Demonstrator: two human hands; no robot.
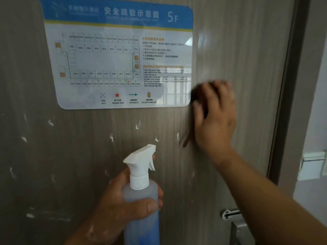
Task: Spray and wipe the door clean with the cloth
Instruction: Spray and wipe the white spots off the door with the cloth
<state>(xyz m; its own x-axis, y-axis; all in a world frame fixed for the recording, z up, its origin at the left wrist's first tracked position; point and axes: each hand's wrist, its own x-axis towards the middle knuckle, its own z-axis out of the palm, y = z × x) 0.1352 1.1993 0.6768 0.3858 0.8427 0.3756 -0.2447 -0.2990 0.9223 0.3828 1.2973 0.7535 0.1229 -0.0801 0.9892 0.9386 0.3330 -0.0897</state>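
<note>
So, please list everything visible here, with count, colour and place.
door: one, grey-brown, fills the view
evacuation sign: one, blue and white, upper left on door
spots: several, white, on door below sign
spray bottle: one, clear with white trigger, bottom centre
cloth: one, dark, beside sign's right edge
door handle: one, silver, lower right
door frame: one, dark, right side
left hand: grips spray bottle
right hand: presses cloth on door

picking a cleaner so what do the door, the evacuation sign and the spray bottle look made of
Door: probably wood-grain laminate, matte, vertical streaks.
Evacuation sign: glossy plastic or acrylic, it shows sharp reflections.
Spray bottle: translucent plastic, white trigger head.
</note>
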